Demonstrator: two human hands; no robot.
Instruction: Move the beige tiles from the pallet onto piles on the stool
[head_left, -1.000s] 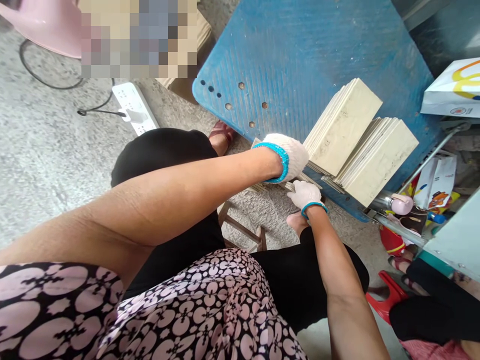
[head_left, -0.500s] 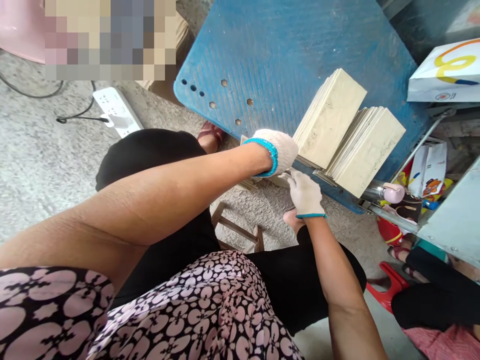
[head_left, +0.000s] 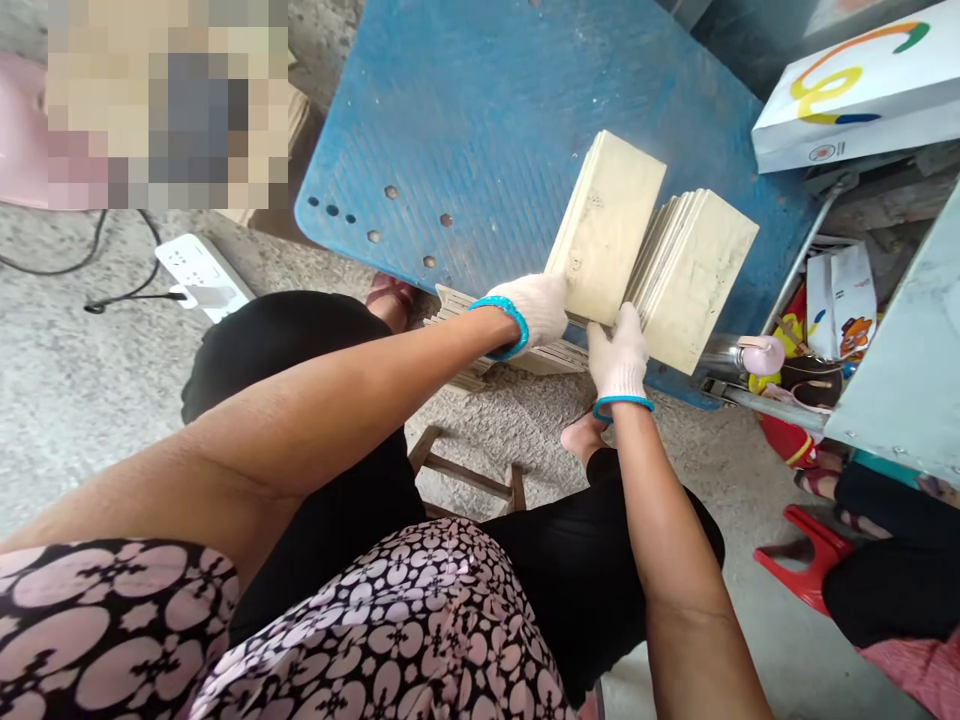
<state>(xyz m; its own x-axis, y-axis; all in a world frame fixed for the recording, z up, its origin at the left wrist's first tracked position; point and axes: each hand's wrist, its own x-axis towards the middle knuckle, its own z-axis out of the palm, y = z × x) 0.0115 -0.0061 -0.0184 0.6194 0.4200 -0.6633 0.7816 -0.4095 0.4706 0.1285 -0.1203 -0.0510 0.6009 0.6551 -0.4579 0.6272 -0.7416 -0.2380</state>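
Two stacks of thin, pale plywood pieces stand on the blue board: a left stack [head_left: 611, 210] and a right stack [head_left: 701, 280]. My left hand [head_left: 534, 308], in a white knitted glove with a blue cuff, is closed at the near left corner of the left stack; its fingertips are partly hidden. Gloved the same way, my right hand [head_left: 619, 358] reaches to the near end between the stacks, thumb and fingers apart, fingertips against the wood. More thin plywood pieces [head_left: 555, 357] are below the board's near edge, partly behind my left hand.
The blue board [head_left: 465, 110] has several holes near its left corner. A white power strip [head_left: 202, 275] with a cord lies on the floor at left. A wooden stool frame [head_left: 469, 475] is between my legs. To the right are a white bag [head_left: 855, 100], a flask [head_left: 757, 355] and a red stool [head_left: 802, 560] with a seated person.
Both hands have risen from below the board's near edge to the near end of the left stack. My right hand's fingers now point forward. The whole view has shifted slightly.
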